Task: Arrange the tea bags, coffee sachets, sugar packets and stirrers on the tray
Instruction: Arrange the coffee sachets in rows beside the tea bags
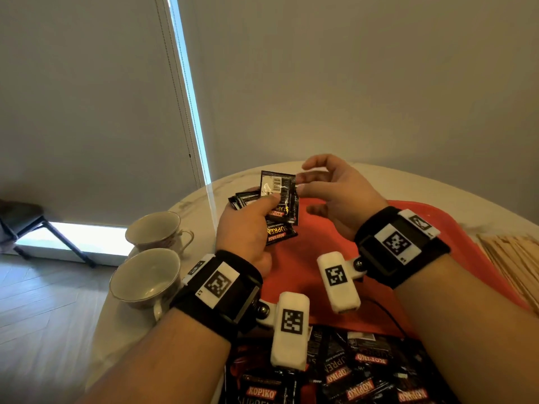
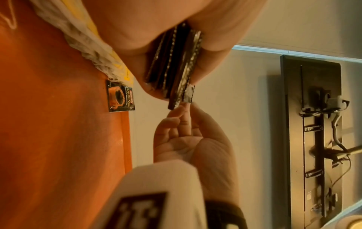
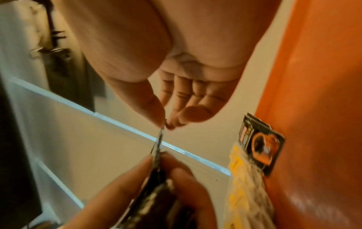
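Holding a fanned stack of black coffee sachets [image 1: 274, 211], the left hand [image 1: 248, 228] has thumb on top and fingers beneath, raised above the red tray [image 1: 291, 275]; in the left wrist view the sachets [image 2: 176, 65] show edge-on, several layers pressed together between thumb and fingers.

Right hand [image 1: 332, 199]: thumb and fingertips pinching the near corner of the topmost sachet [image 1: 277, 182], which stands highest in the stack, barcode side showing; remaining fingers loosely curled; right wrist view confirms the pinch on the thin edge [image 3: 160, 136].

Tray: red, lying on a pale marble-patterned table [image 1: 198, 205]; one coffee sachet [image 2: 121, 97] lying on it at its edge, next to tea bags with yellow tags [image 2: 86, 38], seen in both wrist views.

Loose coffee sachets [image 1: 358, 374]: a heap of black packets with red branding at the near edge of the tray, below the wrists.

Wooden stirrers [image 1: 516, 263]: pale bundle on the table to the right of the tray.

Two teacups [image 1: 151, 258]: white, empty, side by side on the table left of the tray.

Both wrists: black bands with white marker blocks.
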`<action>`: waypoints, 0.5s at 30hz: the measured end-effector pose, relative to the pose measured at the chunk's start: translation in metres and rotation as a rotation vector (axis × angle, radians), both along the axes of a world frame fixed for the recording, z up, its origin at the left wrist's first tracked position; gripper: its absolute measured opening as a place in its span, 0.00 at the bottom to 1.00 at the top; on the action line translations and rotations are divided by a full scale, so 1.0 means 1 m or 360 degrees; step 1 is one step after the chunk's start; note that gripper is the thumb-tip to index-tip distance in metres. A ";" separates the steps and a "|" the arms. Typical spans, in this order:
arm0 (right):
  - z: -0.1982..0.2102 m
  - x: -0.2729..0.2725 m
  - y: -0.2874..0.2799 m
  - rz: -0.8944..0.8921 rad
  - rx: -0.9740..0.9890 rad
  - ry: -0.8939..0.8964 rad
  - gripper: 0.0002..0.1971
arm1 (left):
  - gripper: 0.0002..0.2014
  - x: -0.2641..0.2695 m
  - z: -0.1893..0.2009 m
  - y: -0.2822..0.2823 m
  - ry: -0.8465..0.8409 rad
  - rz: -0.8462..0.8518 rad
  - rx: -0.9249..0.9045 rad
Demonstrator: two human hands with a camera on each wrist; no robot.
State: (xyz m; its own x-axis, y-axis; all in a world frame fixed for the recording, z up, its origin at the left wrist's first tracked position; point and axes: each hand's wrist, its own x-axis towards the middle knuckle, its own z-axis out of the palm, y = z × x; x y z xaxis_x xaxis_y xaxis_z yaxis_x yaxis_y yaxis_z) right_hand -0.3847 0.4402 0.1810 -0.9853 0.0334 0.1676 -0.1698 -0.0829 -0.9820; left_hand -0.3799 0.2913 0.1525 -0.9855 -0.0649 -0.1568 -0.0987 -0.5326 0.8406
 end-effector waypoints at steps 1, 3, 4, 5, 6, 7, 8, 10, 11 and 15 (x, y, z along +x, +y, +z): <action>0.001 0.000 0.001 -0.0018 0.0063 0.0101 0.22 | 0.14 0.001 0.002 0.000 -0.0026 0.0006 0.0031; 0.004 0.000 0.004 0.0045 0.0181 0.0274 0.24 | 0.14 0.001 0.004 -0.001 -0.0047 -0.0002 0.0077; 0.005 0.001 0.004 0.0115 0.0256 0.0345 0.24 | 0.15 0.001 0.004 -0.002 -0.0038 -0.0014 0.0091; 0.008 0.003 0.004 0.0195 0.0345 0.0398 0.23 | 0.17 0.000 0.005 -0.003 -0.0017 -0.0024 0.0099; 0.009 0.005 0.002 0.0271 0.0461 0.0426 0.23 | 0.19 -0.001 0.006 -0.003 0.0014 -0.0034 0.0110; 0.009 0.005 0.001 0.0333 0.0574 0.0427 0.24 | 0.22 -0.001 0.006 -0.003 0.0045 -0.0035 0.0125; 0.009 0.005 0.000 0.0375 0.0680 0.0412 0.25 | 0.26 -0.001 0.006 -0.003 0.0063 -0.0022 0.0141; 0.006 0.005 -0.002 0.0412 0.0788 0.0359 0.27 | 0.33 -0.001 0.006 -0.004 0.0055 0.0008 0.0188; 0.005 0.004 -0.001 0.0392 0.0795 0.0343 0.27 | 0.35 -0.001 0.005 -0.004 0.0054 0.0013 0.0214; 0.001 -0.003 0.004 0.0211 0.0571 0.0318 0.14 | 0.31 -0.001 0.005 -0.002 0.0105 0.0027 0.0215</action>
